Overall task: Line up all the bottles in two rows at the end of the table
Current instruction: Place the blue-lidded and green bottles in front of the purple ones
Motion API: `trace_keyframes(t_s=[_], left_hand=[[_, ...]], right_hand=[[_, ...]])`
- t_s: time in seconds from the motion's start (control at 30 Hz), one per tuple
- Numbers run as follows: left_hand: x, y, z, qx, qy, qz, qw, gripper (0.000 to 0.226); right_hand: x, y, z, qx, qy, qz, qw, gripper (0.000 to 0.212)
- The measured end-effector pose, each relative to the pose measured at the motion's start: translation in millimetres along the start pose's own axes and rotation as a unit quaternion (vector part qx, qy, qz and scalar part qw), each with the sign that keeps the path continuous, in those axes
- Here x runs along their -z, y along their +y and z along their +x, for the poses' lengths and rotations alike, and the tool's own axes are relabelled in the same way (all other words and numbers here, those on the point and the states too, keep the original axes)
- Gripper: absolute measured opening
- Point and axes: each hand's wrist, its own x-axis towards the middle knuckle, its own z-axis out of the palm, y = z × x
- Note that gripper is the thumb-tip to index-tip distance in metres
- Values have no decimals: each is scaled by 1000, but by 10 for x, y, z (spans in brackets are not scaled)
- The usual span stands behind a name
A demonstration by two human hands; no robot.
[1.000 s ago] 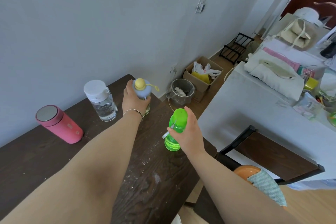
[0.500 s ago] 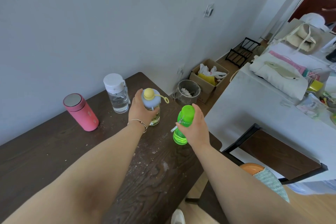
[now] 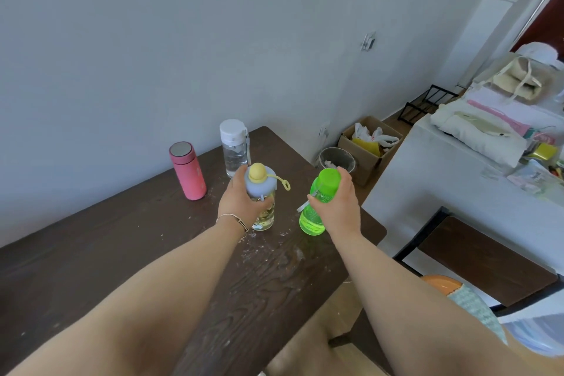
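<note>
On the dark wooden table [image 3: 91, 253] my left hand [image 3: 241, 201] grips a clear bottle with a pale blue lid and yellow knob [image 3: 259, 185], upright with its base on the tabletop. My right hand [image 3: 338, 207] grips a bright green bottle [image 3: 317, 210], also upright, near the table's right end. Behind them by the wall stand a clear bottle with a white cap [image 3: 234, 148] and a pink flask with a metal top [image 3: 186, 170], both untouched.
A grey wall runs behind the table. Past the table's right end sit a glass bin [image 3: 337, 160] and a cardboard box [image 3: 370, 143] on the floor. A white table [image 3: 442, 180] with clutter and a dark chair [image 3: 476, 256] stand to the right.
Both held bottles have come nearer to me, away from the wall; the blue-lidded one now stands in front of the white-capped bottle rather than beside it. Both hands keep their grip.
</note>
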Motion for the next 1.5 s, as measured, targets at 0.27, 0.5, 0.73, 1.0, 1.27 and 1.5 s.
trace_keyframes(t_s=[0.27,0.5,0.73,1.0,1.27,1.5], left_hand=[[420,7,-927,36,70,-9,997,85],[724,-39,-1994,92,149,-8,985,84],[1225,-262,-2914,145,204,6,968,95],[1970,-648,-3701,175,277,10,945,95],[2798,-1287,-4576,185,310,16,932,87],[3678,-1929,-5269,202,306,42,929,80]], right_hand=[[175,-186,-577,59,-43,35,997,90],[340,-275,-1290,115,-89,68,987,88],[251,-620,-1984,157,-150,82,973,88],[-75,-1178,-2768,214,-208,95,950,90],[-566,-1780,-3779,238,-238,93,937,89],[-1100,-2354,-4754,219,-251,99,938,91]])
